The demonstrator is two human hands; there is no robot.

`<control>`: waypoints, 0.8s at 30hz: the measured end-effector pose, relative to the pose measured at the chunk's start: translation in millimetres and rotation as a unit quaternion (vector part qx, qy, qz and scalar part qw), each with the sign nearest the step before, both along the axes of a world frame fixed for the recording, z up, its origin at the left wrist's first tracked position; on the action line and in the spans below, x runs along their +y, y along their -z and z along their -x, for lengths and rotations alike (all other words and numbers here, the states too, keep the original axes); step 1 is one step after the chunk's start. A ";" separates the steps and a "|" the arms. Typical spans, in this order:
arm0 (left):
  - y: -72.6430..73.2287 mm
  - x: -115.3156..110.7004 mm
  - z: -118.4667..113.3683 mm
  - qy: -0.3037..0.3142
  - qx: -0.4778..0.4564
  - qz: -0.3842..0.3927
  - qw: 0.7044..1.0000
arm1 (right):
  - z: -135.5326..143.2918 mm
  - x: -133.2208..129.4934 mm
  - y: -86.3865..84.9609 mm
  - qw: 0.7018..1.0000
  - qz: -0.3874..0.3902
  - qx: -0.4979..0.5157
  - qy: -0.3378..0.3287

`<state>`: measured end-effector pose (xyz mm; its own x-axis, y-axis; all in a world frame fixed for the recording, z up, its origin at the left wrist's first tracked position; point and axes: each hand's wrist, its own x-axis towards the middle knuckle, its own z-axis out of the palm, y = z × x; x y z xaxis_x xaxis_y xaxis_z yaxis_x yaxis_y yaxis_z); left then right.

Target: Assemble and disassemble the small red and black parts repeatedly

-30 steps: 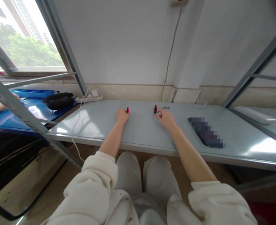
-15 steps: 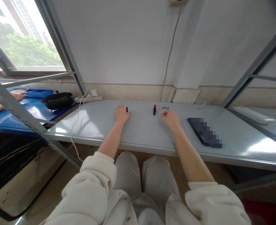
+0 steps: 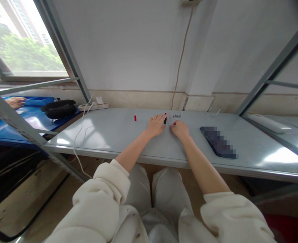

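Left hand is spread wide, fingertips right by the one black piece; can't tell if they touch. Right hand is curled, can't tell if it's holding anything. Both reach toward the worktop's back edge, probably because the small stuff's there: two reds, one red piece peeking out behind the black, another red piece off left, plus grey bits, too tiny to count. One phone, right, near the front edge, likely parked aside.
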<state>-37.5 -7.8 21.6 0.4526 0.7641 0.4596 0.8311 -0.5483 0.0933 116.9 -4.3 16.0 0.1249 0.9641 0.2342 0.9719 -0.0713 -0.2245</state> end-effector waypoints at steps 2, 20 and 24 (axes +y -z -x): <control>7.2 4.8 -6.4 -0.006 -0.001 0.009 1.000 | 0.1 1.2 1.5 1.000 0.004 -0.002 0.001; 13.7 13.0 -0.3 -0.052 -0.194 0.038 0.979 | 3.1 8.9 6.2 1.000 0.001 0.009 -0.010; 12.1 12.3 5.3 -0.060 -0.233 0.034 0.970 | 3.6 11.7 6.6 1.000 -0.003 0.015 -0.023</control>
